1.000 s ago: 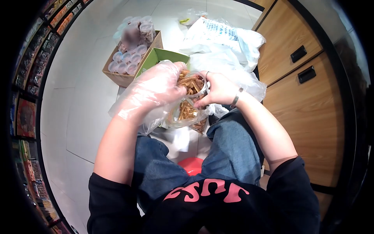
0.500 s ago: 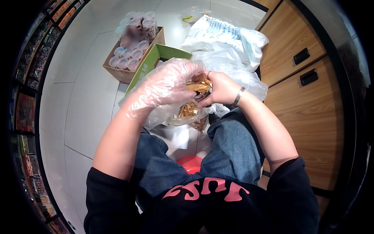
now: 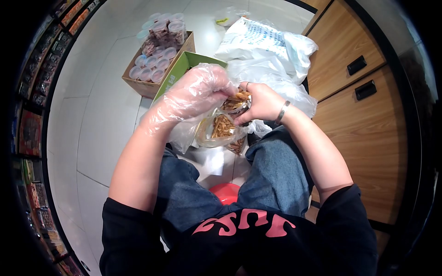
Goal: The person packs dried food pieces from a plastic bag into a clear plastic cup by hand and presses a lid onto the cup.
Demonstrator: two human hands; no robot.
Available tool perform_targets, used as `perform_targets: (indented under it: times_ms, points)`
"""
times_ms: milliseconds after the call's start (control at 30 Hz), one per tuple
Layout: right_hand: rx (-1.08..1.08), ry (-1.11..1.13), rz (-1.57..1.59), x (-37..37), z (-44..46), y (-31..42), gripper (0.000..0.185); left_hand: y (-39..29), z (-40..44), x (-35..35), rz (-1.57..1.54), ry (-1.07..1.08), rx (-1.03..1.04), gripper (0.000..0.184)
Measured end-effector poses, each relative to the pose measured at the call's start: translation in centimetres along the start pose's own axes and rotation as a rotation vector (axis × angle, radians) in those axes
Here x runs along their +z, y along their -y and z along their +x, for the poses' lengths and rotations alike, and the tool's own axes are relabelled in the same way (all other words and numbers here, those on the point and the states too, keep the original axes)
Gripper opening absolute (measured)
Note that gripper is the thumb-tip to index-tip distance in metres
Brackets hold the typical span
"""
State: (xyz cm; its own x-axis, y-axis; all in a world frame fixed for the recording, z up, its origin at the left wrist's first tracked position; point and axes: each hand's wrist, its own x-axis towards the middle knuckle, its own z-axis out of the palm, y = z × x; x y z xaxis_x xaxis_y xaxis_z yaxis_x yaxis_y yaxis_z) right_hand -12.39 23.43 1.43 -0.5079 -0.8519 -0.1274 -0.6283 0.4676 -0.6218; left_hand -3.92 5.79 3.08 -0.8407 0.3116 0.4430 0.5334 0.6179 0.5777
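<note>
My left hand, in a clear plastic glove, has its fingers pinched on brown dried food pieces at the mouth of a clear round jar. My right hand, bare with a metal bracelet at the wrist, is wrapped round the right side of that jar. Brown strips fill much of the jar. Just below it, an open clear plastic bag holds more brown strips. Another small portion of brown pieces shows beneath the bag.
A cardboard box of lidded jars stands at upper left, beside a green box. White plastic bags lie at upper right, near wooden cabinets. Shelves line the left. A red object shows between my knees.
My left hand has drawn slightly back from over the jar, its fingers now bunched at the rim. The bag below shows more. My right hand keeps its hold.
</note>
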Motion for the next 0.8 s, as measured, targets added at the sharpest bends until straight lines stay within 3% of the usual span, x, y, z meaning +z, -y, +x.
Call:
perform_targets:
  times_ms: [167,267,467,667,767,800]
  points:
    - [-0.015,-0.114,-0.007,0.3,0.3,-0.4,0.071,-0.8,0.4,-0.3,0.172,0.006,0.104,0.018]
    - [0.022,-0.120,0.107,-0.3,-0.1,0.6,0.062,-1.0,0.4,-0.5,0.158,-0.010,0.052,0.022]
    - [0.027,-0.104,0.121,-0.3,0.0,0.3,0.064,-0.7,0.1,-0.4,0.227,0.006,0.014,0.029]
    - [0.065,-0.133,0.229,-0.6,0.1,-0.2,0.066,0.2,-0.4,-1.0,0.066,-0.080,0.008,0.025]
    - [0.096,-0.117,0.213,-0.5,0.1,-0.6,0.067,0.7,-0.7,-0.8,-0.215,-0.103,-0.109,0.024]
    - [0.072,-0.116,0.220,-0.4,0.1,-0.6,0.067,0.7,-0.8,-0.8,-0.139,-0.024,-0.144,0.024]
